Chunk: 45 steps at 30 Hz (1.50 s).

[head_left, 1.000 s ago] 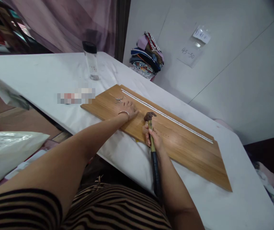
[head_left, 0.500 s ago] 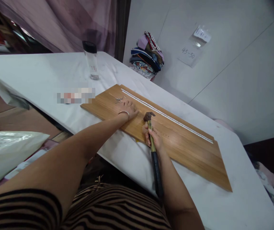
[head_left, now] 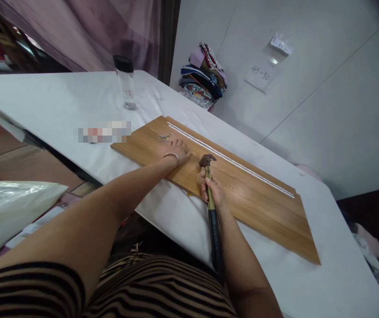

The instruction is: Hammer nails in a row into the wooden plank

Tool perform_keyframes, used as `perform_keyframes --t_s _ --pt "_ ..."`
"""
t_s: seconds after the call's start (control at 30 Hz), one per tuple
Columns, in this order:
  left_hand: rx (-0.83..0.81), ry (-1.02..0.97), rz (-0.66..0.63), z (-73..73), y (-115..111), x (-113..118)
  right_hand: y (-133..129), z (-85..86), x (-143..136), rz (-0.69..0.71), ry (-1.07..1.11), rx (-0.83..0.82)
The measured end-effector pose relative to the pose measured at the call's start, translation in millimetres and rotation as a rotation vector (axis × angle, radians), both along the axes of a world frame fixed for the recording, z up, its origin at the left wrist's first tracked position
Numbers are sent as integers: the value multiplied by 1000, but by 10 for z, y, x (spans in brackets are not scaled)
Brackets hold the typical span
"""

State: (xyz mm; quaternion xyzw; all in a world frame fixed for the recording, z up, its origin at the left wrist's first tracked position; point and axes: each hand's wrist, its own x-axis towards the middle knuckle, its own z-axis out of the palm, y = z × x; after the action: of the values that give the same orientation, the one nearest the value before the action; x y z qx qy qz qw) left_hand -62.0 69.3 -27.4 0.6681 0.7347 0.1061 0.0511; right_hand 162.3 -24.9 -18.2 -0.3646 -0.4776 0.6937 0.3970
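My right hand [head_left: 213, 189] is wrapped round a claw hammer [head_left: 212, 204] by the wooden part of its handle, near the head. The rusty head points away from me and the black grip runs back along my forearm. Flat on the wooden board [head_left: 262, 207] lies my left hand [head_left: 179, 150], fingers stretched out, a bracelet at the wrist. Just beyond its fingers is a small heap of nails [head_left: 164, 137]. A row of small dark dots [head_left: 227, 185] shows on the board right of the hammer. Two white strips [head_left: 231, 160] run along the board's far side.
The board rests on a table with a white cover [head_left: 335, 247]. A clear bottle with a black lid [head_left: 125, 84] and a blurred-out item [head_left: 105, 131] stand to the left. Folded clothes [head_left: 202, 77] are stacked by the wall. A plastic bag [head_left: 13, 207] is at lower left.
Almost nothing differs. Both hands and the hammer keep their places on the board, with only a very slight shift of the whole view.
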Motion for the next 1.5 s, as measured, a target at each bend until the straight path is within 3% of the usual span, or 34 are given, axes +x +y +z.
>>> perform_keyframes --t_s 0.4,0.83,1.5 --pt "3 -3 0 19 -10 0 2 1 -8 4 -12 -15" --pt "-32 15 17 135 -90 15 12 -74 -45 4 33 -13" --pt "-49 45 2 119 -90 -14 12 -62 -59 14 30 -27"
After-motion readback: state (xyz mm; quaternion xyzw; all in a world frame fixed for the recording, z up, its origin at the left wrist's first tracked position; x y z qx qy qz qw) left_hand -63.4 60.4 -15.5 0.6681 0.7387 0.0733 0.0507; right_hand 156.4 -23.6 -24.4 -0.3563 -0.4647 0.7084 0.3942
